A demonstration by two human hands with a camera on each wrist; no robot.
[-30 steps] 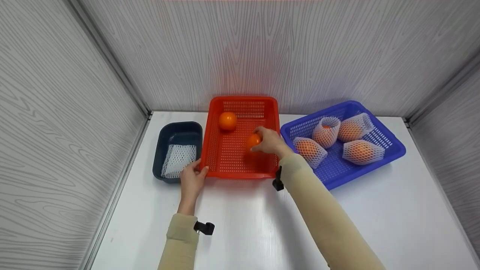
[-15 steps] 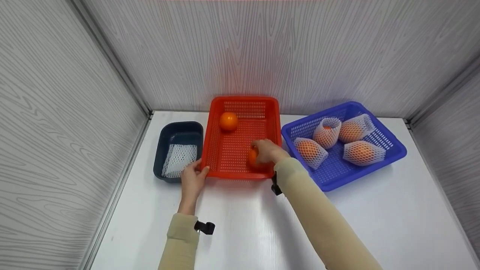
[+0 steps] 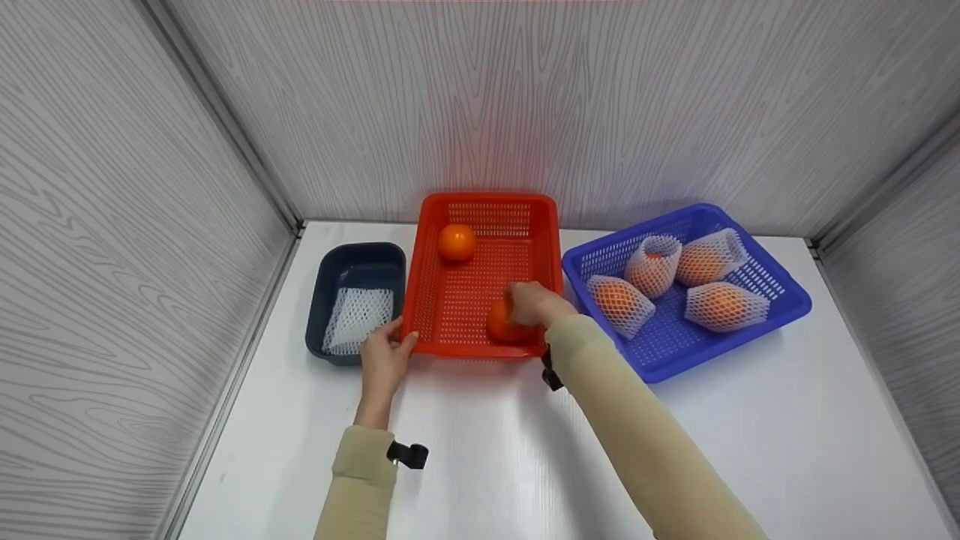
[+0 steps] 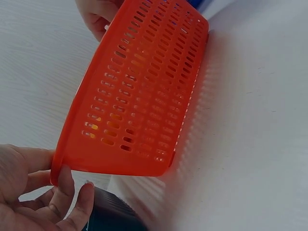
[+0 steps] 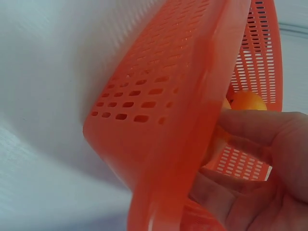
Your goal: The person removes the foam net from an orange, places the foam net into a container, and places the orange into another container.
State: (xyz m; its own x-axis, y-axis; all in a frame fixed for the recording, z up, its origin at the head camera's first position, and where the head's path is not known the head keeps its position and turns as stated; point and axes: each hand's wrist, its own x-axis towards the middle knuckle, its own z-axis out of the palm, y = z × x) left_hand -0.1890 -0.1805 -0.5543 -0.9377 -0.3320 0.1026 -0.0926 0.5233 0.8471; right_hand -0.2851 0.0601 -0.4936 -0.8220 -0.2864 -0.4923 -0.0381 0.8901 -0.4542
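Left hand (image 3: 384,361) pinching the near left corner of a slotted red plastic basket (image 3: 465,292), right hand (image 3: 536,304) gripping a smooth round orange (image 3: 501,324) inside, near right, nearer than a second ago, net-sleeved oranges (image 3: 724,307) in a blue basket (image 3: 671,345) at right

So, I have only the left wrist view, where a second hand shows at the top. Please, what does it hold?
Observer: The right hand holds an orange inside the red basket.
Operator: Thank you. And what lies in the dark container near the left hand?
Observer: White mesh netting.
Operator: I also notice some blue at the top. What is it?
Observer: A blue basket holding four net-wrapped oranges.
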